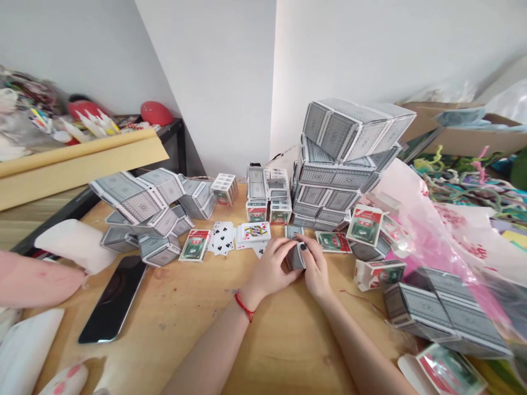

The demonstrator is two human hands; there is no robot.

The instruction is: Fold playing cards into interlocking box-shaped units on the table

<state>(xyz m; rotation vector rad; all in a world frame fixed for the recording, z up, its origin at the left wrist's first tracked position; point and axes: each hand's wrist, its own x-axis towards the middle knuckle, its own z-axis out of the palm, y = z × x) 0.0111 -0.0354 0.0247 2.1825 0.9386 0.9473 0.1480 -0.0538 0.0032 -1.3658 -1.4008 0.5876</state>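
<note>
Both my hands meet at the middle of the wooden table [173, 323]. My left hand [274, 269], with a red cord at the wrist, and my right hand [316, 269] are closed around a small deck of playing cards [295, 256] with grey patterned backs. Just beyond them lie loose face-up cards [241, 236] and a flat red-and-green card box [195, 244]. More small card boxes [267, 206] stand behind those.
Shrink-wrapped bricks of card packs are stacked at the back right [346, 164], tumbled at the left [144, 211] and lying at the right [444, 312]. A dark phone [113, 299] lies at the left. Pink plastic [428, 241] and coloured cords are at the right. Cardboard sheet at left.
</note>
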